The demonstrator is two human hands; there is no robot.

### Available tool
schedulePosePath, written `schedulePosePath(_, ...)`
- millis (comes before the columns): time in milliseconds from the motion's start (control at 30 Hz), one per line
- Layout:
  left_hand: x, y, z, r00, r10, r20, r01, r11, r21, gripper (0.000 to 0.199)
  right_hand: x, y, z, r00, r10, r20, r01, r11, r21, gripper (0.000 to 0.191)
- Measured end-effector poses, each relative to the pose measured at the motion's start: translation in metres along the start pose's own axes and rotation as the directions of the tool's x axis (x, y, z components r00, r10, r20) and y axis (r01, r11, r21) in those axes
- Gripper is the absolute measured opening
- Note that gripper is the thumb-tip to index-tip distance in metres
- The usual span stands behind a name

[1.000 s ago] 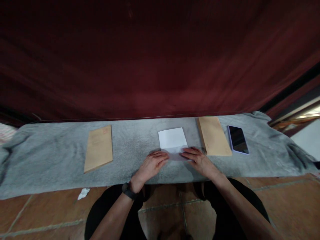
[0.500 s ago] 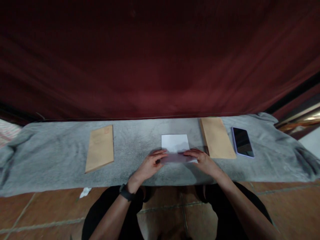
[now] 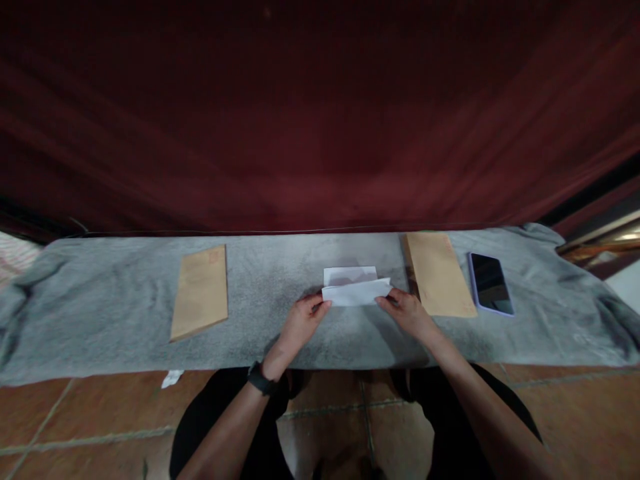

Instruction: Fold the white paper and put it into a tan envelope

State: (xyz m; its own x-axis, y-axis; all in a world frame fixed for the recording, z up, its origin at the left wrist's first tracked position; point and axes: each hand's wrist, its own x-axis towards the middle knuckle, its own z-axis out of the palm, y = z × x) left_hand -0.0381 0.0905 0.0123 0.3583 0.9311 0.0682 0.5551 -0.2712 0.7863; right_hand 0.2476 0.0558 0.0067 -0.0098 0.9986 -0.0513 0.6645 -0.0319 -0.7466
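Observation:
A white sheet of paper [image 3: 356,293] lies in front of me with its near part folded up and over toward the far edge. My left hand [image 3: 303,319] pinches the fold's left end, thumb on the near side. At the right end, my right hand [image 3: 406,312] grips the same paper between thumb and fingers. Behind the raised flap, the far strip of the paper still shows. The fingertips behind the flap are partly hidden.
A grey cloth [image 3: 270,267] covers the long bench. To the left lies a brown envelope [image 3: 201,290]; to the right, a stack of brown envelopes [image 3: 440,277] and a phone [image 3: 491,283]. A dark red curtain [image 3: 320,133] hangs behind. A white scrap [image 3: 173,379] is on the tiled floor.
The near part of the paper has been lifted and turned over away from me, covering more of the sheet. Both hands have moved slightly with it, thumbs now in front of the flap.

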Motion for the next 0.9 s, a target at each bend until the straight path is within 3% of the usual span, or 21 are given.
schedulePosePath(267,0.005,0.004,0.018,0.981,-0.065,-0.184,0.092,0.985,0.143,0.017,0.008,-0.006,0.009,0.996,0.075,-0.046,-0.081,0.985,-0.154,0.031)
schedulePosePath(433,0.012,0.004,0.023,0.961,-0.045,-0.275,0.102,0.975,0.198,0.054,0.011,-0.012,0.015,0.988,0.124,-0.094,-0.145,0.951,-0.273,0.026)
schedulePosePath(567,0.017,0.01,0.028,0.963,-0.04,-0.266,0.133,0.931,0.34,0.063,0.01,-0.024,0.019,0.975,0.177,-0.131,-0.216,0.894,-0.392,0.031)
schedulePosePath(767,0.021,0.023,0.031,0.97,-0.074,-0.232,0.189,0.829,0.526,0.058,0.009,-0.038,0.022,0.973,0.161,-0.164,-0.222,0.838,-0.498,0.049)
schedulePosePath(900,0.023,0.028,0.03,0.971,-0.122,-0.204,0.218,0.8,0.559,0.054,0.009,-0.04,0.023,0.973,0.163,-0.164,-0.226,0.812,-0.538,0.052)
